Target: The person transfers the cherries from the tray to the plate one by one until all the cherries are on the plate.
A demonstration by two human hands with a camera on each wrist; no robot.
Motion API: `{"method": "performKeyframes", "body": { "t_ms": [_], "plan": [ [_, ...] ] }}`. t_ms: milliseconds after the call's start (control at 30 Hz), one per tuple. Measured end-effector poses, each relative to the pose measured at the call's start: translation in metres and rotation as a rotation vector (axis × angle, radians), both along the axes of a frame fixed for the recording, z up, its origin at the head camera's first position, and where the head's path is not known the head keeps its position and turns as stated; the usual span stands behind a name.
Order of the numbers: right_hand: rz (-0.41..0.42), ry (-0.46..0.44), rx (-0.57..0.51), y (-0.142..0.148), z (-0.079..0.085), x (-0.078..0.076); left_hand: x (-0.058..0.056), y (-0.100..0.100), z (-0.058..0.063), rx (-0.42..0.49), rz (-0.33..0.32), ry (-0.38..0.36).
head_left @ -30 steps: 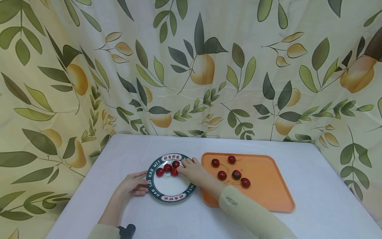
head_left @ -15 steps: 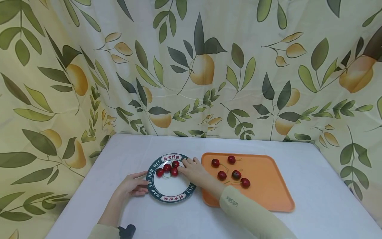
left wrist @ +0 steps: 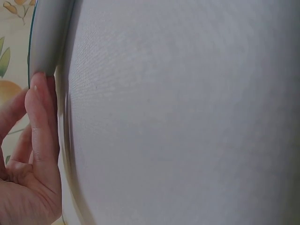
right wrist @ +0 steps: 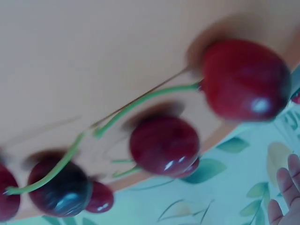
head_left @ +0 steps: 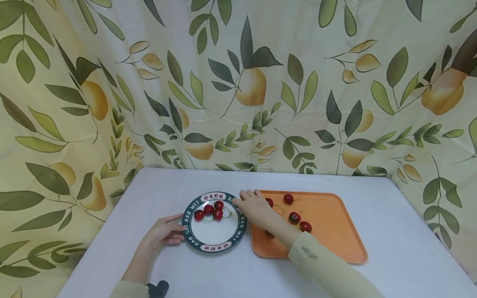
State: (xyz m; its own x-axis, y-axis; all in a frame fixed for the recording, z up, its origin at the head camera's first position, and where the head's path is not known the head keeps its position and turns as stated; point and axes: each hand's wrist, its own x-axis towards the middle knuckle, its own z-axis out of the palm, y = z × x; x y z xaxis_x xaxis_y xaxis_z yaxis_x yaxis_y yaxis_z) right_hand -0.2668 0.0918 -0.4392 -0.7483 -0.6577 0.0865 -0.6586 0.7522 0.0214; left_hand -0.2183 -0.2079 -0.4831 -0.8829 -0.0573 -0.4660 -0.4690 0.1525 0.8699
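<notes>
A white plate (head_left: 212, 234) with a dark green lettered rim holds several red cherries (head_left: 208, 209) with stems, grouped at its back. At the plate's left edge, my left hand (head_left: 164, 231) touches the rim with relaxed fingers; the left wrist view shows the fingertips (left wrist: 40, 82) against the plate's side (left wrist: 49, 37). My right hand (head_left: 257, 209) hovers between the plate and the orange tray (head_left: 331, 231), holding nothing. Its loosely spread fingers (right wrist: 293, 180) appear at the right wrist view's corner. More cherries (head_left: 295, 217) lie on the tray, some partly hidden by this hand and forearm.
A white cloth covers the table (head_left: 201, 275). Behind it and to the left hangs a curtain (head_left: 223, 153) printed with leaves and fruit. The tray's raised edge stands close to the plate's right side. Cherry stems (right wrist: 150, 96) stick out sideways on the tray.
My right hand has drawn back rightward from the plate's cherries to the tray's left edge, leaving the rightmost cherry's stem in sight. My left hand stays at the rim.
</notes>
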Motion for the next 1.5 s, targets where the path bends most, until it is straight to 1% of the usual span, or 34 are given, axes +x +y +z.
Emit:
{"method": "performKeyframes", "body": {
  "t_ms": [200, 300, 467, 567, 767, 900, 1033, 1233, 1500],
  "plan": [
    [-0.037, 0.025, -0.062, 0.02, 0.009, 0.003, 0.0, -0.001, 0.001, -0.003, 0.002, -0.004],
    [-0.061, 0.045, -0.086, 0.031, 0.01, 0.003, 0.0, -0.001, 0.001, -0.007, 0.003, -0.003],
    [-0.103, 0.078, -0.097, 0.049, 0.007, 0.001, 0.0, -0.001, 0.002, -0.007, 0.005, -0.001],
    [-0.123, 0.082, -0.11, 0.061, 0.005, 0.0, 0.0, 0.0, 0.002, 0.001, 0.008, -0.003],
    [-0.129, 0.137, -0.14, 0.086, 0.004, 0.002, 0.0, 0.0, 0.004, 0.008, 0.007, -0.007],
    [-0.135, 0.149, -0.157, 0.102, 0.002, 0.003, 0.0, 0.001, 0.004, 0.004, 0.012, -0.008],
    [-0.155, 0.141, -0.123, 0.115, -0.001, 0.004, 0.0, 0.001, 0.004, 0.011, 0.009, -0.01],
    [-0.207, 0.11, -0.073, 0.134, -0.006, 0.006, 0.0, 0.002, 0.004, 0.011, 0.009, -0.013],
    [-0.238, 0.081, -0.006, 0.155, -0.015, 0.008, 0.001, 0.002, 0.003, -0.005, 0.012, -0.013]
  ]
}}
